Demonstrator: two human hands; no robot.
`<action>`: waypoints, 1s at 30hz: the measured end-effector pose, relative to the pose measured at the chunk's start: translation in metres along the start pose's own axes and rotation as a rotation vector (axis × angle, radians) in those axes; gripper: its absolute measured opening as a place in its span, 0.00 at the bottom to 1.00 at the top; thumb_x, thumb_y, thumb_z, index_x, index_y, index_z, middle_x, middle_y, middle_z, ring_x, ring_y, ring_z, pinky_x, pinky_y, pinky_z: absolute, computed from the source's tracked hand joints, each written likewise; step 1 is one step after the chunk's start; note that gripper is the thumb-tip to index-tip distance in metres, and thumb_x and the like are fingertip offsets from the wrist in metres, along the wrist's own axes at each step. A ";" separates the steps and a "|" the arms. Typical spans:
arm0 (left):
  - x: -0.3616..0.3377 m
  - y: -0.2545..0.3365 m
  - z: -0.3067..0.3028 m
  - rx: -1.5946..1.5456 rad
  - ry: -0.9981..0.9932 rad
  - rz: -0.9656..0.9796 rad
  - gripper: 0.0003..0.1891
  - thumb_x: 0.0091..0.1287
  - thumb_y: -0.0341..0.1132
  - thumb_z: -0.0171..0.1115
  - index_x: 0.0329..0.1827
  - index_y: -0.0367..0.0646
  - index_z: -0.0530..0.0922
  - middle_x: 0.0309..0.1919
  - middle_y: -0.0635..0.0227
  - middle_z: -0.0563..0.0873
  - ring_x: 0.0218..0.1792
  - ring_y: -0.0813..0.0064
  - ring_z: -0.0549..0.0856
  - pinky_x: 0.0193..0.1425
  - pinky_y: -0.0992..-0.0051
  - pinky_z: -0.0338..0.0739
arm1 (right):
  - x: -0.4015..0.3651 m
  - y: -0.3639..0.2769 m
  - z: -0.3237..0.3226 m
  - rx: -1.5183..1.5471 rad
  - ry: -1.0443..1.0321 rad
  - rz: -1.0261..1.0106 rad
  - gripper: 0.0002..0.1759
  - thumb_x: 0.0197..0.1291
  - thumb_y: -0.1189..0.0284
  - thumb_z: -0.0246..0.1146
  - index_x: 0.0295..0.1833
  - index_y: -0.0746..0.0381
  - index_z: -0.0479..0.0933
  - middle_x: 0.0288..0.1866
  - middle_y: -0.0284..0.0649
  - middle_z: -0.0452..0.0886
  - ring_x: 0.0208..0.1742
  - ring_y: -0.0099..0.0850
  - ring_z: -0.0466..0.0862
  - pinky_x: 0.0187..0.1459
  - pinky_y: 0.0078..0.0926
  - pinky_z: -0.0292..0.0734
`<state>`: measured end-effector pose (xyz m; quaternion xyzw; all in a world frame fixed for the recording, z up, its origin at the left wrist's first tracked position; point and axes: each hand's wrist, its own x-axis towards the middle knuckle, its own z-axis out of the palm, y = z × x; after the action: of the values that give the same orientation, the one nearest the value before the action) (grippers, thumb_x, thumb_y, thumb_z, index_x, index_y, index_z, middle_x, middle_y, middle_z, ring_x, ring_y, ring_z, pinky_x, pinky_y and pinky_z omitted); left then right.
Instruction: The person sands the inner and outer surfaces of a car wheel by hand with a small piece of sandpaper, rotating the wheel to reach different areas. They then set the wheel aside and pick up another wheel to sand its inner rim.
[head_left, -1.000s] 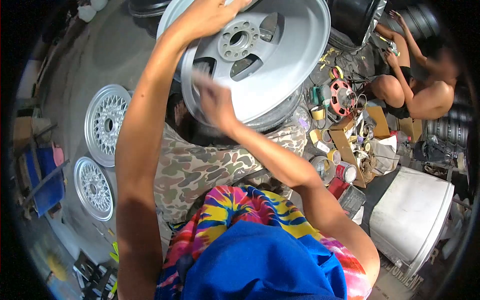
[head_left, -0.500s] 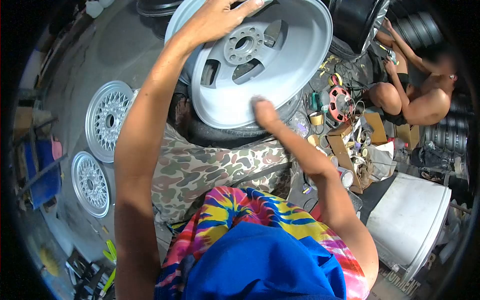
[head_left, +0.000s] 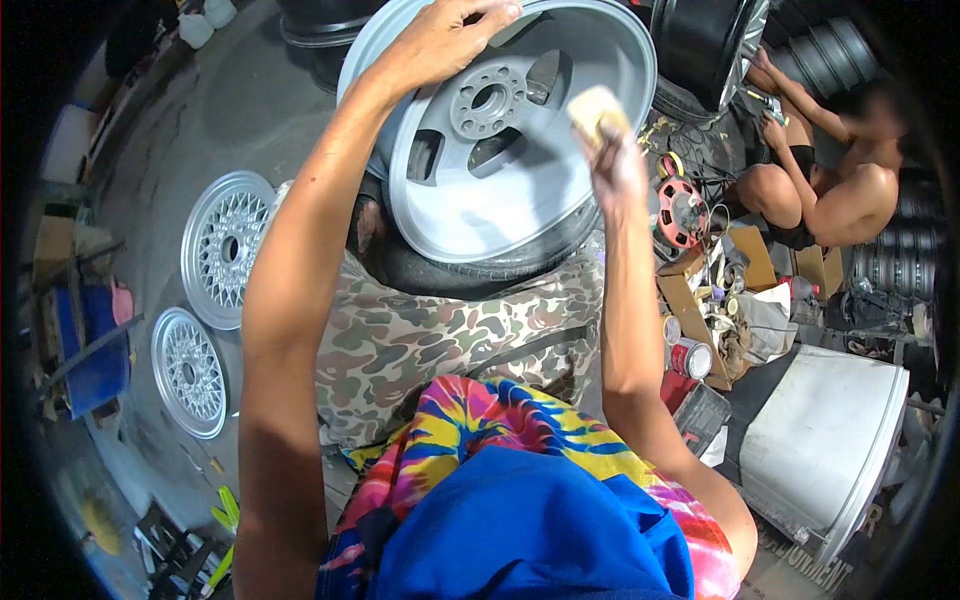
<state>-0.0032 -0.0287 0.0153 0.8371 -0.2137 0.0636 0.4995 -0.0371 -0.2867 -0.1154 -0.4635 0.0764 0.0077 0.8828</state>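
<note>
A grey-primed alloy wheel rim leans tilted over a black tyre in front of my knees. My left hand grips the wheel near its upper left edge, thumb stretched across and fingertips hooked out of sight. In my right hand, raised over the wheel's right side, is a pale yellow sanding pad, pinched between the fingers. The pad and hand are slightly blurred and throw a shadow on the wheel face. My camouflage-clad legs lie below the tyre.
Two silver mesh wheels lie on the floor at left. To the right are a red cable reel, an open cardboard box of cans and scraps, and a white container. Another person sits beyond, holding a tool.
My right hand has swung up and right, from the wheel's lower edge to above its right side, bringing the pad into view. My left hand stays on the wheel.
</note>
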 end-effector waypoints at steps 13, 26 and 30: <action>0.001 0.015 -0.009 0.398 0.020 0.119 0.17 0.63 0.32 0.59 0.53 0.37 0.81 0.49 0.45 0.85 0.53 0.46 0.82 0.59 0.60 0.75 | -0.134 0.137 -0.053 -0.424 0.003 0.365 0.19 0.59 0.73 0.72 0.54 0.71 0.80 0.45 0.38 0.87 0.41 0.24 0.85 0.46 0.22 0.80; 0.020 -0.028 -0.018 0.607 0.182 -0.043 0.16 0.59 0.33 0.60 0.49 0.40 0.83 0.39 0.43 0.85 0.46 0.40 0.82 0.51 0.55 0.77 | -0.134 0.166 -0.076 -0.757 -0.137 0.037 0.16 0.57 0.65 0.70 0.41 0.67 0.79 0.32 0.41 0.85 0.32 0.30 0.81 0.39 0.31 0.77; 0.015 -0.030 -0.003 0.650 0.232 0.081 0.16 0.62 0.34 0.61 0.51 0.36 0.81 0.28 0.45 0.83 0.30 0.48 0.84 0.41 0.62 0.78 | -0.071 0.131 -0.072 -1.244 -0.259 -0.375 0.15 0.58 0.65 0.64 0.42 0.66 0.76 0.37 0.54 0.82 0.41 0.56 0.82 0.45 0.48 0.78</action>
<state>0.0234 -0.0182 -0.0029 0.9305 -0.1571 0.2429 0.2246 -0.1278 -0.2668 -0.2524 -0.8875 -0.1309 -0.0478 0.4392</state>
